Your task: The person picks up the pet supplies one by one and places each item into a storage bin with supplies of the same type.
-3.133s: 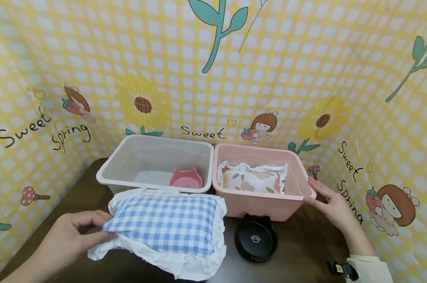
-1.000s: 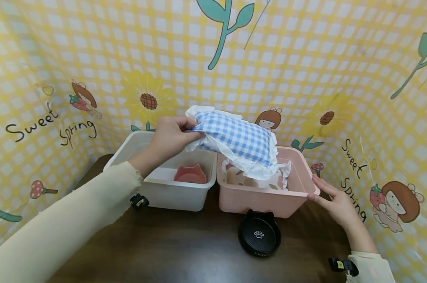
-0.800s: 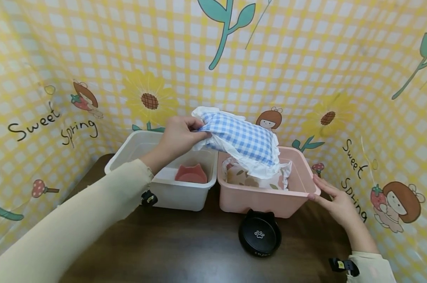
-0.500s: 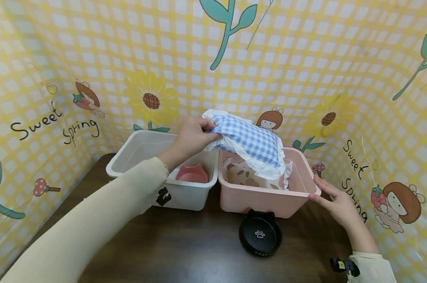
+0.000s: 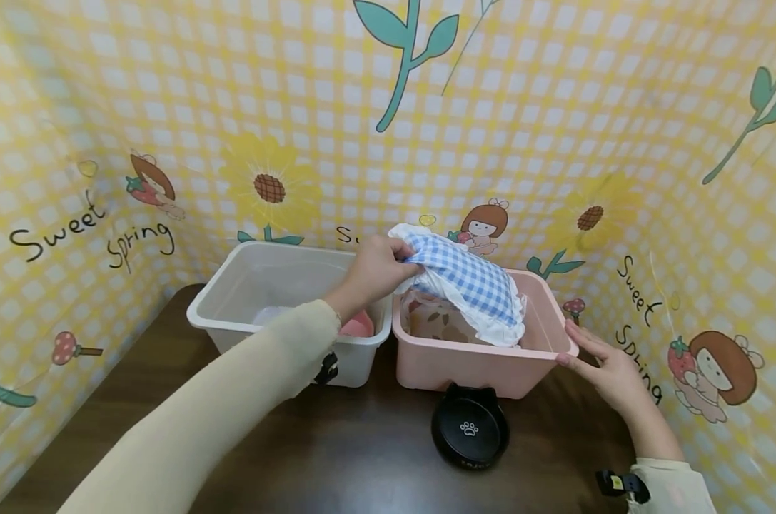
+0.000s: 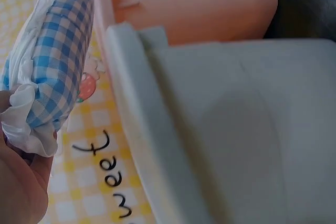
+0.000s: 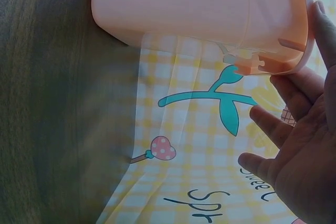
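In the head view my left hand [image 5: 378, 275] pinches the left corner of a small blue-and-white gingham pillow [image 5: 461, 268] with a white ruffle. The pillow slants down to the right over the pink bin [image 5: 477, 368], its lower end within the bin's opening. Under it, a floral pillow [image 5: 435, 325] lies partly hidden in that bin. My right hand [image 5: 609, 371] touches the bin's front right corner with thumb and fingers fairly straight. In the right wrist view, the fingers [image 7: 270, 127] spread outside the pink rim.
A pale grey bin [image 5: 227, 314] stands left of the pink one, with a pink cat-eared bowl [image 5: 358, 325] inside, partly behind my left arm. A black cat-eared bowl [image 5: 470, 432] sits in front of the pink bin on the dark wooden table [image 5: 336, 457]. Yellow checked cloth surrounds everything.
My left hand has carried the gingham pillow from in front of the grey bin, up and right, then lower over the pink bin. My right hand stays at the pink bin's corner.
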{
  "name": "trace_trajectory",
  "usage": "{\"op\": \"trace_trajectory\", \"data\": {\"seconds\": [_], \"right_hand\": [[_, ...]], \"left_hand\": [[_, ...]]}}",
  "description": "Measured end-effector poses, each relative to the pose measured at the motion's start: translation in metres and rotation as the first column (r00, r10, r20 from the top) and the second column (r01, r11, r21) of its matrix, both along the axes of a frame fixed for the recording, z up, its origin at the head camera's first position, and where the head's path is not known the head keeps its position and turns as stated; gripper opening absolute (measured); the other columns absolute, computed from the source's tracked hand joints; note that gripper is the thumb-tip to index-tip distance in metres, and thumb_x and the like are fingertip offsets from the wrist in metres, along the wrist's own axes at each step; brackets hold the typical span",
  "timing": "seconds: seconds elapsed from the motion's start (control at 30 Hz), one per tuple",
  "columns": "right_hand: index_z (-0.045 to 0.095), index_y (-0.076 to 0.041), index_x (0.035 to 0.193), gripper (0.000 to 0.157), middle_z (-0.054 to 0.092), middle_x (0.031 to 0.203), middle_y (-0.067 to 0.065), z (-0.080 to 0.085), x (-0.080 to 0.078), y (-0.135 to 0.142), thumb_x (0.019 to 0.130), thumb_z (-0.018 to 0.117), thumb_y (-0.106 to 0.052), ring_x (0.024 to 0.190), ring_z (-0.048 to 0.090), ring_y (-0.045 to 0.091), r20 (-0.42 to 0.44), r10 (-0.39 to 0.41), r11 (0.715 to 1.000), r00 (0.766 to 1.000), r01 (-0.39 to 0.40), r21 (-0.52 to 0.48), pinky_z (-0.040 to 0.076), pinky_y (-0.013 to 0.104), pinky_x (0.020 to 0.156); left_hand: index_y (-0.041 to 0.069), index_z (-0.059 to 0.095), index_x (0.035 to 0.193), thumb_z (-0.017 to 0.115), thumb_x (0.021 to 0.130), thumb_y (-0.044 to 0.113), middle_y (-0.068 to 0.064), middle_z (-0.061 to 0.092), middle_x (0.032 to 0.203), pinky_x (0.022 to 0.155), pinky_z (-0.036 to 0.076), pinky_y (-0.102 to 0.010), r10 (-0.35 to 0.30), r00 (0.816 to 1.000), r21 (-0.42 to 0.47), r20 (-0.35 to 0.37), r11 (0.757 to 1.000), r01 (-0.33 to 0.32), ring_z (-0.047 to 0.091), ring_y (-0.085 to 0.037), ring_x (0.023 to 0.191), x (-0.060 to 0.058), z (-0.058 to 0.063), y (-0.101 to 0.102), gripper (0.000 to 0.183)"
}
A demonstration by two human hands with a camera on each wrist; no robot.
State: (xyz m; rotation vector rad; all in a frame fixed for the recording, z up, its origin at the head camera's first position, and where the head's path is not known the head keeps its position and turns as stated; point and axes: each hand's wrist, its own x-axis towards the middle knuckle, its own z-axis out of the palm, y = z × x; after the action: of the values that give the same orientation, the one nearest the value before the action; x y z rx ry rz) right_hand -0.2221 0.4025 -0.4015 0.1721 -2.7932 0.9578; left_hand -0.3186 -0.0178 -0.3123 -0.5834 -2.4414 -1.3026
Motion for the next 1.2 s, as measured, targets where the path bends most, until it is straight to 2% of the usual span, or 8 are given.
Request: {"op": "trace_trajectory", "data": {"seconds": [0.23,0.47,0.6,0.7,0.83,1.03,1.07,1.2], "right_hand": [[0.042,-0.036,0.143,0.064,0.036,0.152,0.001,0.000,0.000,-0.002,0.086,0.069,-0.045,0.142,0.028,0.038,0.007,0.002,1.000,1.000,-0.002,-0.018,0.025,0.068,0.104],[0.041,-0.036,0.143,0.064,0.036,0.152,-0.001,-0.002,0.000,-0.004,0.086,0.069,-0.045,0.143,0.026,0.036,0.005,0.001,1.000,1.000,-0.001,-0.003,0.025,0.067,0.105],[0.042,-0.035,0.143,0.065,0.036,0.152,0.003,0.002,0.001,-0.003,0.086,0.069,-0.046,0.143,0.026,0.038,0.009,-0.007,1.000,1.000,0.007,0.006,0.024,0.067,0.105],[0.042,-0.033,0.144,0.065,0.036,0.152,0.002,0.004,0.002,-0.004,0.086,0.069,-0.046,0.142,0.026,0.038,0.013,-0.001,1.000,1.000,0.001,0.006,0.024,0.068,0.105],[0.042,-0.033,0.144,0.066,0.035,0.152,-0.001,0.005,0.002,-0.004,0.085,0.069,-0.047,0.142,0.026,0.038,0.023,-0.004,1.000,1.000,0.003,0.014,0.024,0.068,0.104],[0.042,-0.035,0.144,0.066,0.035,0.152,-0.001,0.005,0.003,-0.004,0.085,0.068,-0.049,0.142,0.027,0.039,0.043,-0.008,1.000,0.999,0.007,0.025,0.024,0.069,0.103],[0.042,-0.034,0.144,0.066,0.035,0.152,-0.001,0.005,0.002,-0.004,0.085,0.068,-0.049,0.142,0.027,0.039,0.040,-0.006,1.000,0.999,0.005,0.025,0.024,0.070,0.103],[0.043,-0.033,0.144,0.065,0.036,0.152,0.003,0.005,0.001,-0.003,0.086,0.068,-0.047,0.141,0.028,0.040,0.025,0.002,1.000,1.000,-0.002,0.021,0.024,0.069,0.103]], "left_hand": [[0.013,0.076,0.082,0.080,0.076,0.025,0.006,0.068,0.073,0.056,0.047,-0.021,-0.025,0.998,-0.067,0.054,0.997,0.029,0.053,-0.007,0.064,-0.006,-0.012,0.025,0.014],[0.013,0.066,0.063,0.079,0.079,0.027,0.002,0.055,0.049,0.038,0.044,-0.024,-0.026,0.987,-0.115,0.156,0.992,0.044,0.049,-0.014,0.036,-0.004,-0.014,0.043,0.024],[0.017,0.068,0.061,0.081,0.076,0.030,0.007,0.061,0.055,0.052,0.046,-0.023,-0.007,0.993,-0.199,0.120,0.979,0.031,0.053,-0.009,0.054,-0.004,-0.014,0.051,0.024],[0.022,0.068,0.060,0.081,0.075,0.035,0.013,0.063,0.059,0.073,0.047,-0.026,0.019,0.997,-0.263,0.074,0.965,0.001,0.056,-0.006,0.068,-0.005,-0.017,0.056,0.024],[0.026,0.067,0.058,0.081,0.074,0.040,0.017,0.062,0.056,0.089,0.042,-0.032,0.047,0.997,-0.277,0.058,0.960,-0.029,0.058,-0.005,0.070,-0.006,-0.026,0.062,0.025],[0.022,0.064,0.052,0.082,0.073,0.036,0.014,0.057,0.047,0.071,0.044,-0.022,0.050,0.997,-0.244,0.067,0.969,-0.032,0.052,-0.004,0.060,-0.003,-0.039,0.066,0.031],[0.020,0.063,0.051,0.083,0.073,0.034,0.012,0.054,0.045,0.061,0.043,-0.021,0.041,0.996,-0.231,0.077,0.973,-0.023,0.049,-0.005,0.056,-0.002,-0.040,0.066,0.033],[0.017,0.055,0.047,0.080,0.076,0.032,0.009,0.040,0.041,0.048,0.033,-0.020,0.010,0.996,-0.221,0.089,0.975,0.010,0.035,-0.005,0.047,0.002,-0.041,0.069,0.041]]}}
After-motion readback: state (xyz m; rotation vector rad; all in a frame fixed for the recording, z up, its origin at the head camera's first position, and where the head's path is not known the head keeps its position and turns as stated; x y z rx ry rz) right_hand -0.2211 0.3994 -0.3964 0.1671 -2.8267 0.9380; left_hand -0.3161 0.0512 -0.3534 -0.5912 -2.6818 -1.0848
